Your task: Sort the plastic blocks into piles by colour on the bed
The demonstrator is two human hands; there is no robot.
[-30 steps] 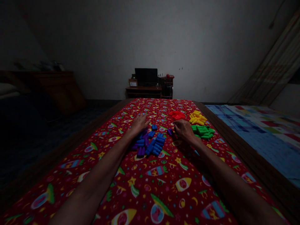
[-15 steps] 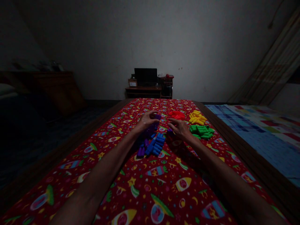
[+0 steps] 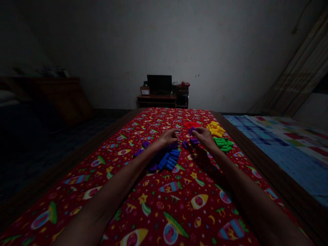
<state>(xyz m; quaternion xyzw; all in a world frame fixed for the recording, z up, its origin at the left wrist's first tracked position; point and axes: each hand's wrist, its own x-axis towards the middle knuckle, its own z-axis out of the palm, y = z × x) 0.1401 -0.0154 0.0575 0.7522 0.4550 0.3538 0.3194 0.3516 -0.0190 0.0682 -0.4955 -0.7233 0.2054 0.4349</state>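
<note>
Purple piece (image 3: pixel 191 131) sits pinched between thumb and fingers of our right hand (image 3: pixel 204 136), near the red pieces (image 3: pixel 190 124); we'd best grip lightly and avoid nudging the purple cylinders (image 3: pixel 194 141) below. Our left hand (image 3: pixel 166 138), thumb and fingers apart, looks empty near the blue cylinders (image 3: pixel 170 160).

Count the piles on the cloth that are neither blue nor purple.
3: red pile beyond the right hand; yellow pile to that hand's right; green pile nearer than the yellow. Others may be hidden.
</note>
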